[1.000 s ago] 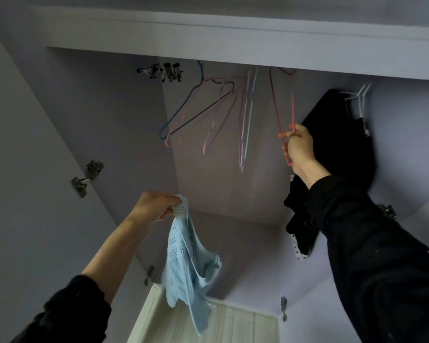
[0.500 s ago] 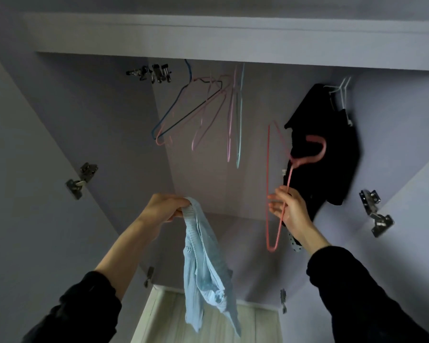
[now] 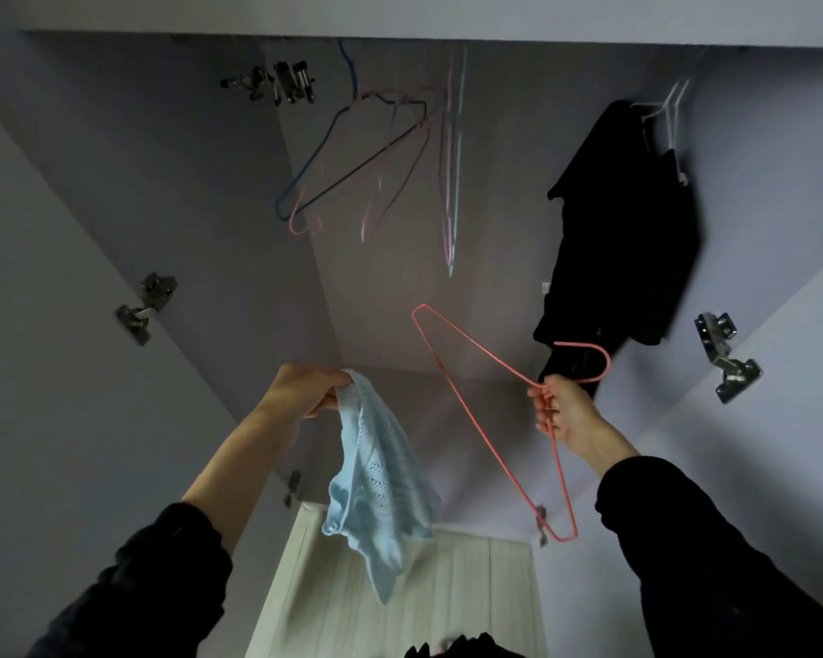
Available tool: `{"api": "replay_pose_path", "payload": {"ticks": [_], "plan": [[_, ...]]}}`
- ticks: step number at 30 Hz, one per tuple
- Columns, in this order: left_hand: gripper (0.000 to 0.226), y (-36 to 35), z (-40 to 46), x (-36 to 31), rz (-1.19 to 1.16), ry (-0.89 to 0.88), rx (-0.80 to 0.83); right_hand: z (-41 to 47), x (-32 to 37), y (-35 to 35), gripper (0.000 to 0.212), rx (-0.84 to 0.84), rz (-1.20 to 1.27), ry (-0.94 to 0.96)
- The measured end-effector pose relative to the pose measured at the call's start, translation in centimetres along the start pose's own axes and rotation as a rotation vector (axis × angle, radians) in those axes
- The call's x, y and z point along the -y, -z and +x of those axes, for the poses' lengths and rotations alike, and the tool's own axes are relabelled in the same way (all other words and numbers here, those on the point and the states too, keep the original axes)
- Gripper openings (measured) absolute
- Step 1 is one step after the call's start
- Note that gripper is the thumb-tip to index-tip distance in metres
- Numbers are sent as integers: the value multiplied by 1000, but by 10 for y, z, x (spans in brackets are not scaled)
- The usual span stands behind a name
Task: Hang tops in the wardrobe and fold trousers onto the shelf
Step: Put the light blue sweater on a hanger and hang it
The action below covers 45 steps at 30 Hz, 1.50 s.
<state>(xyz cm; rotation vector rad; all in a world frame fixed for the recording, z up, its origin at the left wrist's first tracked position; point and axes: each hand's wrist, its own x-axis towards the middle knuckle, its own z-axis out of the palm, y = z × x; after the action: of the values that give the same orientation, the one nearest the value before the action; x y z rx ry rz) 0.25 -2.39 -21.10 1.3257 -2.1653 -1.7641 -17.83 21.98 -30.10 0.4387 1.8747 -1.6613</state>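
Left hand (image 3: pixel 305 389): fingers curled tight on the top edge of a pale blue knitted top (image 3: pixel 381 482), soft openwork fabric hanging limp in folds before the open wardrobe (image 3: pixel 447 325). Right hand (image 3: pixel 564 413): fingers clamped on the neck of a thin pink wire hanger (image 3: pixel 483 432), triangular, tilted, hook uppermost. Behind, slim wire hangers (image 3: pixel 376 159) hang bunched above; a black garment (image 3: pixel 628 230) hangs at right. Pale wood-grain shelf (image 3: pixel 452 591) lies below the top.
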Motion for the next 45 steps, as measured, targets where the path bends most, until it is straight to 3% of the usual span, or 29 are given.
{"api": "replay_pose_path", "payload": {"ticks": [3,9,15,23,34,45], "plan": [[21,2,8,8,43,67,-72,0,-7,-3,37,50,73,-65],[21,8,21,19,14,122,-115,-20,-5,-26,28,253,493,-121],[13,8,33,18,60,102,-146,-53,15,-62,31,456,662,-51],[20,5,31,7,443,-64,-244,-73,40,-93,33,524,848,32],[20,4,23,1,99,17,-110,-81,47,-102,35,474,993,91],[27,22,-4,-38,-88,-143,-80,-64,19,-117,30,399,764,163]]}}
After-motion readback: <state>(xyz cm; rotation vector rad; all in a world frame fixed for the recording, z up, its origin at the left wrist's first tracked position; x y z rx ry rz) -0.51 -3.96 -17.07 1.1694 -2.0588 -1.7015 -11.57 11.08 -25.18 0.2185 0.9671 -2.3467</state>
